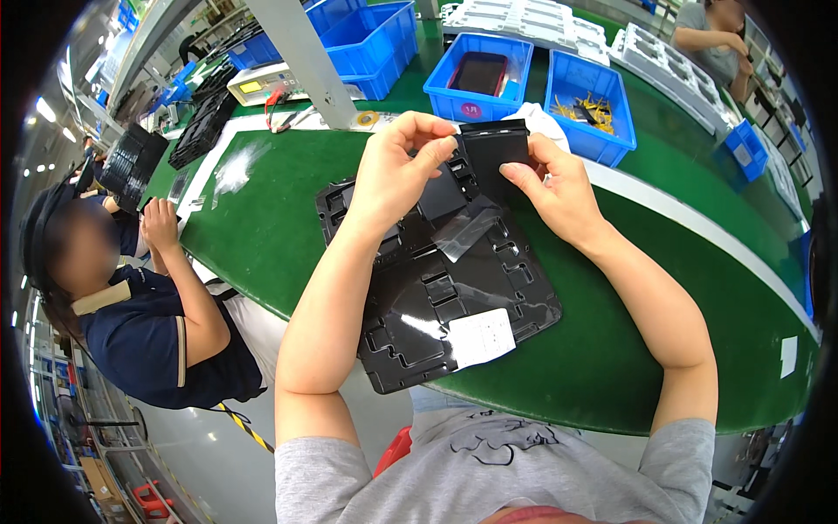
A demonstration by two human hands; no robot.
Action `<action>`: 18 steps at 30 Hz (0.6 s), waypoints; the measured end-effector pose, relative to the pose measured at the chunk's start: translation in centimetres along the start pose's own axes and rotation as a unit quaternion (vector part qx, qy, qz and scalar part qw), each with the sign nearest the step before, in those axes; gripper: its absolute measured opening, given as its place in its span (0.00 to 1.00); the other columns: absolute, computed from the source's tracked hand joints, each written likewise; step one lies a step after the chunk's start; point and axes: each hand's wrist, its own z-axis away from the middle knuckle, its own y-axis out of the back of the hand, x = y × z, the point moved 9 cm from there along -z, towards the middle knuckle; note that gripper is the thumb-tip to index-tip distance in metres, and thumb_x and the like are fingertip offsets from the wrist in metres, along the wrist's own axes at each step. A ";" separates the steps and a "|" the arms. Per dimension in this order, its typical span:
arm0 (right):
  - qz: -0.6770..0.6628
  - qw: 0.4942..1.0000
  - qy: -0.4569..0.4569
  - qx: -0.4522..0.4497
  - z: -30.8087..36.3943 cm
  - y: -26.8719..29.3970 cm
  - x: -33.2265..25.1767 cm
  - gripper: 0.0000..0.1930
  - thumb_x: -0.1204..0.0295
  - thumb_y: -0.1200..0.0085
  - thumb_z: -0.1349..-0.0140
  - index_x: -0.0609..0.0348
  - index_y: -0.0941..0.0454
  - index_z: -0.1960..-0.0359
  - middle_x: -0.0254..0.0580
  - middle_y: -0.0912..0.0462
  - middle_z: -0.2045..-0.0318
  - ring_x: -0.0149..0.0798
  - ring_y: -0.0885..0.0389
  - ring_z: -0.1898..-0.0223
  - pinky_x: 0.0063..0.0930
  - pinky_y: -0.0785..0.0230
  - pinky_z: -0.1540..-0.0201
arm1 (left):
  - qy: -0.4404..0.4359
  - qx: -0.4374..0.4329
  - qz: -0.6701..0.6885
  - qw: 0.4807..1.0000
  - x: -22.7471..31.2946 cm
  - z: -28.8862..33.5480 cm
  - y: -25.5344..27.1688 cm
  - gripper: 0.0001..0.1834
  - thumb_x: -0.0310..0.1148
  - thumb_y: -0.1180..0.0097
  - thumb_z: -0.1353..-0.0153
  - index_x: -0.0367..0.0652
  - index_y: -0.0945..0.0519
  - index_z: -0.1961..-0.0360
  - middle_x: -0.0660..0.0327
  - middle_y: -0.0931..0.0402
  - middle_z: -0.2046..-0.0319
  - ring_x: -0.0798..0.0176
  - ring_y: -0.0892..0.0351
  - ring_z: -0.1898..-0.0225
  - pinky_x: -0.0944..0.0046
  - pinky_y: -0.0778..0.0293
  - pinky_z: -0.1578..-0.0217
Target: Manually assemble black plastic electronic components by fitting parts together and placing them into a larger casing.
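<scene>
A flat black rectangular device [499,162] is tilted up over the far end of a black moulded plastic tray [410,288]. My right hand [559,188] grips its right edge, thumb on the face and fingers behind. Close to its upper left corner, my left hand [400,166] has thumb and forefinger pinched together; whatever lies between them is too small to make out. Other dark flat pieces [441,194] sit in the tray's far compartments. A transparent plastic film [467,231] lies across the tray's middle, and a white paper sheet [482,339] rests on its near part.
Beyond my hands stand a blue bin [443,80] holding a dark red-edged device and another blue bin [621,122] with yellow pieces. A metal post [305,61] rises at the far left, near a bench instrument [262,85]. A co-worker [157,323] sits at my left.
</scene>
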 end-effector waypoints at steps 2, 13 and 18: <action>0.003 1.000 0.015 0.015 0.1 0.2 0.0 0.08 0.71 0.43 0.42 0.62 0.24 0.64 0.31 0.24 0.76 0.23 0.31 0.74 0.20 0.39 0.70 | 0.002 -0.036 0.021 0.999 -0.6 -0.2 -0.6 0.09 0.26 0.42 0.41 0.38 0.24 0.59 0.63 0.21 0.65 0.72 0.23 0.64 0.71 0.26 0.65; -0.016 0.995 0.069 0.072 0.4 0.1 -0.5 0.07 0.74 0.40 0.44 0.60 0.23 0.65 0.35 0.22 0.76 0.27 0.26 0.76 0.22 0.35 0.73 | -0.003 -0.106 0.110 0.988 -0.4 0.7 -2.7 0.11 0.23 0.38 0.46 0.36 0.23 0.61 0.64 0.23 0.63 0.73 0.25 0.62 0.69 0.27 0.57; -0.039 0.996 0.058 0.062 0.6 -0.7 -0.6 0.08 0.73 0.40 0.44 0.60 0.23 0.63 0.34 0.22 0.76 0.27 0.27 0.76 0.21 0.36 0.73 | -0.041 -0.045 0.060 0.996 -1.1 -0.1 -1.8 0.10 0.28 0.35 0.48 0.38 0.21 0.66 0.66 0.21 0.71 0.74 0.26 0.68 0.70 0.28 0.63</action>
